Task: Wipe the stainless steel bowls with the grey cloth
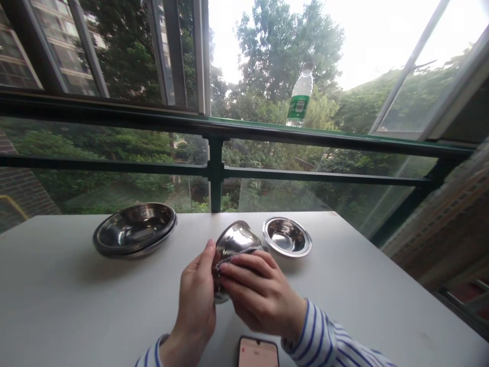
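A shiny stainless steel bowl (236, 238) is held up tilted above the white table, its outer side turned towards me. My left hand (196, 295) grips it from the left, thumb along the side. My right hand (263, 290) is closed over a dark grey, rough-textured cloth (225, 262) and presses it against the bowl's surface. Most of the cloth is hidden under the fingers, so its exact kind is unclear. Just right of the held bowl, a small steel bowl (286, 238) stands upright on the table.
A stack of wide steel bowls (135, 229) sits at the left of the white table (114, 311). A phone (259, 352) lies at the near edge, below my hands. Behind the table runs a dark green railing (216, 178), with a plastic bottle (300, 99) standing on the ledge.
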{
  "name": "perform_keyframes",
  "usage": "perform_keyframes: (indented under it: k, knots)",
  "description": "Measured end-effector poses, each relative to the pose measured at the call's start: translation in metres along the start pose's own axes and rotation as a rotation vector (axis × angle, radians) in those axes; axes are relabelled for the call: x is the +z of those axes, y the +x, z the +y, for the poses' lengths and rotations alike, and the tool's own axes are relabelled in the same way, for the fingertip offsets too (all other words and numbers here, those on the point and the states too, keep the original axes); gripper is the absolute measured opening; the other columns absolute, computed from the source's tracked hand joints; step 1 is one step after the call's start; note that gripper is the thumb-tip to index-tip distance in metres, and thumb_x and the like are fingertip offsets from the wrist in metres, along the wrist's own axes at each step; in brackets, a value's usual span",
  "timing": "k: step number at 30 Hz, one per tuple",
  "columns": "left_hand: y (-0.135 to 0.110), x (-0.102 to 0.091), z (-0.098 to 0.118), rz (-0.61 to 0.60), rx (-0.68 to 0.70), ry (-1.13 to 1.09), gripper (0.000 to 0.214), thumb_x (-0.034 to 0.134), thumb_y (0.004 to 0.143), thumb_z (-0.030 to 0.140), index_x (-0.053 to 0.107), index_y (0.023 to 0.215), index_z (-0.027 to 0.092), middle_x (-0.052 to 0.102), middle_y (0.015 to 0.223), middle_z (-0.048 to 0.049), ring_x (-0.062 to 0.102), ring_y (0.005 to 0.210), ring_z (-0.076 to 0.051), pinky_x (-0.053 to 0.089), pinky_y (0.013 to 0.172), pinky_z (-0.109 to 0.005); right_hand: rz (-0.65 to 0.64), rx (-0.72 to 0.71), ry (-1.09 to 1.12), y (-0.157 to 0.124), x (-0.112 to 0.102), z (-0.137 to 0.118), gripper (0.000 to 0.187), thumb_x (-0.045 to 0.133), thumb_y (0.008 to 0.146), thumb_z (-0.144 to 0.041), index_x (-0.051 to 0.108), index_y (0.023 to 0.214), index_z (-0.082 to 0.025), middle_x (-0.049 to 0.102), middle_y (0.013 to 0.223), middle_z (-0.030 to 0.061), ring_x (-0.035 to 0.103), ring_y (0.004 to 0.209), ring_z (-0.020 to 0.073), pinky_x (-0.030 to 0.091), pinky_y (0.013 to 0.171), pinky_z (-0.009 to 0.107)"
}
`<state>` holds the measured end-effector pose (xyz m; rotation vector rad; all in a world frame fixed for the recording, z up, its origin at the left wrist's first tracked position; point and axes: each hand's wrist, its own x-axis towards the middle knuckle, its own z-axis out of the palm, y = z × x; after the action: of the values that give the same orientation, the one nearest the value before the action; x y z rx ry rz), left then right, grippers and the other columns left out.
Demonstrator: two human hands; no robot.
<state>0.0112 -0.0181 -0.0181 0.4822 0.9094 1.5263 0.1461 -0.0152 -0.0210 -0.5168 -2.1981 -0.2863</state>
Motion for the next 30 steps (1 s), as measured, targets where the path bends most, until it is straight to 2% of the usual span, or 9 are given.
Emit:
perform_keyframes:
  k: [2,6,8,12,14,18,24,26,30]
  knots:
    - [0.000,0.000,0.000,0.009,-0.014,0.021,0.030,0.070,0.067,0.040,0.057,0.063,0.013,0.054,0.050,0.0042,0.048,0.040,-0.006,0.038,0.038,-0.015,0.024,0.053,0.000,-0.001,0.000,0.004,0.031,0.051,0.084,-0.014,0.058,0.114,-0.017,0.065,0.113,0.0074,0.053,0.108,0.0221,0.046,0.090,0.040]
    - [0.000,0.002,0.001,0.069,-0.061,0.127,0.033,0.066,0.067,0.046,0.060,0.068,0.013,0.057,0.049,0.0006,0.051,0.039,-0.011,0.040,0.035,-0.020,0.132,0.360,0.034,-0.003,-0.002,0.014,0.030,0.045,0.088,-0.012,0.057,0.115,-0.018,0.063,0.113,0.0093,0.054,0.106,0.0205,0.048,0.089,0.040]
    - [0.001,0.002,0.002,0.072,-0.051,0.100,0.032,0.067,0.067,0.044,0.061,0.070,0.013,0.058,0.051,0.0004,0.051,0.040,-0.011,0.039,0.036,-0.019,0.083,0.285,0.006,-0.003,-0.001,0.010,0.032,0.047,0.087,-0.014,0.056,0.117,-0.017,0.062,0.116,0.0099,0.052,0.111,0.0221,0.046,0.091,0.041]
    - [0.004,0.002,0.004,0.049,-0.017,-0.016,0.029,0.071,0.065,0.038,0.059,0.067,0.012,0.057,0.055,0.0025,0.050,0.045,-0.006,0.039,0.041,-0.014,-0.039,-0.088,-0.072,-0.001,0.000,0.002,0.030,0.051,0.084,-0.016,0.059,0.114,-0.020,0.065,0.114,0.0050,0.052,0.113,0.0209,0.043,0.094,0.038]
    - [0.003,0.001,0.003,0.048,-0.030,0.003,0.029,0.070,0.066,0.039,0.059,0.066,0.012,0.056,0.054,0.0029,0.050,0.044,-0.006,0.040,0.041,-0.015,-0.027,-0.044,-0.069,-0.001,-0.003,0.007,0.029,0.050,0.085,-0.016,0.058,0.113,-0.018,0.064,0.114,0.0059,0.053,0.112,0.0207,0.045,0.092,0.037]
    - [0.001,0.001,0.001,0.060,-0.084,0.079,0.029,0.066,0.069,0.041,0.058,0.068,0.013,0.054,0.048,0.0027,0.049,0.039,-0.009,0.039,0.038,-0.019,0.039,0.243,-0.021,0.000,-0.009,0.012,0.032,0.045,0.087,-0.013,0.055,0.117,-0.015,0.061,0.118,0.0094,0.052,0.112,0.0211,0.046,0.091,0.040]
    - [0.004,0.002,0.005,0.064,-0.052,-0.031,0.027,0.068,0.069,0.035,0.054,0.063,0.013,0.054,0.050,0.0038,0.047,0.041,-0.005,0.035,0.038,-0.014,-0.088,-0.134,-0.095,0.002,-0.002,-0.001,0.025,0.049,0.084,-0.016,0.062,0.105,-0.018,0.065,0.114,0.0012,0.054,0.109,0.0191,0.042,0.094,0.034]
    - [0.003,0.002,0.005,0.048,-0.063,-0.009,0.026,0.067,0.069,0.035,0.056,0.064,0.013,0.054,0.050,0.0037,0.048,0.042,-0.006,0.036,0.039,-0.014,-0.055,-0.056,-0.093,0.001,-0.003,0.004,0.026,0.049,0.086,-0.016,0.060,0.109,-0.017,0.064,0.116,0.0035,0.054,0.110,0.0198,0.043,0.093,0.035]
    - [0.003,0.003,0.002,0.063,-0.101,0.066,0.024,0.065,0.071,0.036,0.060,0.071,0.012,0.058,0.051,0.0011,0.051,0.041,-0.009,0.039,0.039,-0.018,0.039,0.251,-0.048,-0.002,-0.006,0.011,0.030,0.044,0.088,-0.014,0.055,0.117,-0.014,0.061,0.119,0.0098,0.051,0.113,0.0208,0.045,0.091,0.039]
